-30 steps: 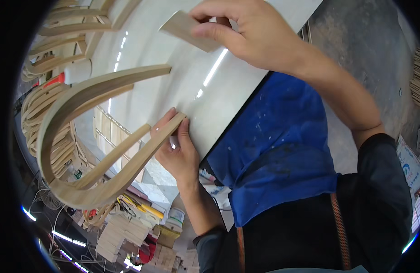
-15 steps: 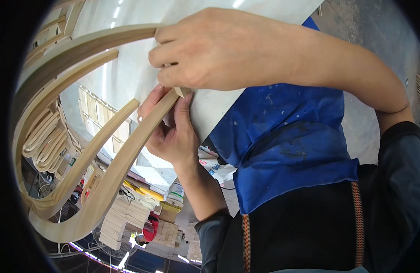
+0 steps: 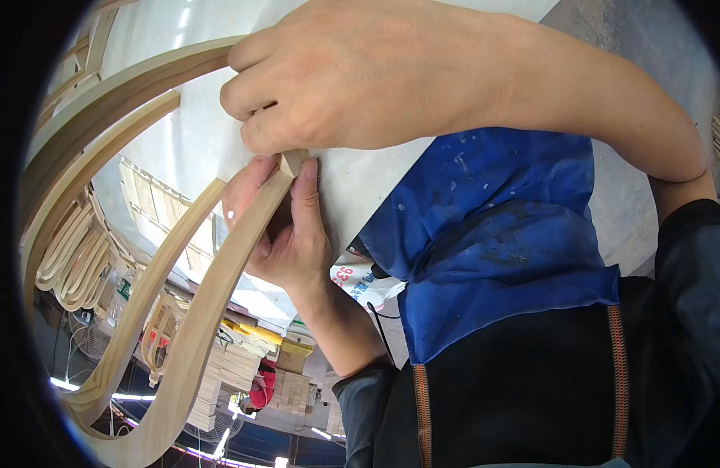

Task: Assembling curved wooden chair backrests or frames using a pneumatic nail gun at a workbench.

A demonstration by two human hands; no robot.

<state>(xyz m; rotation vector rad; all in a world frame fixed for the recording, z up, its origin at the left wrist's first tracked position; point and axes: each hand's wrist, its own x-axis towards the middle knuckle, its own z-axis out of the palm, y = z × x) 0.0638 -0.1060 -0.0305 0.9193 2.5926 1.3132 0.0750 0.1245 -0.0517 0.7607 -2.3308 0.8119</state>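
Note:
A large pale wooden frame [image 3: 208, 327], bent in a U, reaches from the lower left up to both hands. My left hand [image 3: 297, 242] closes round the end of its nearer leg, thumb on one side and fingers on the other. A short squared wooden piece [image 3: 294, 161] meets that end at an angle. Over it lies my right hand [image 3: 367, 78], fingers curled down; its fingertips and most of the wooden piece are hidden. The frame's far leg [image 3: 141, 74] runs up to the right hand's knuckles.
Beneath the hands is a pale worktop [image 3: 367, 175]. Curved wooden parts [image 3: 75, 253] are stacked at the left. Beyond are piles of wooden slats [image 3: 235, 363], a fan [image 3: 215, 421] and a person in red [image 3: 262, 386]. My blue apron [image 3: 500, 226] hangs close to the worktop's edge.
Both hands and the frame have shifted slightly left, and the frame's curved end has dropped lower. More of the short wooden piece shows between my hands.

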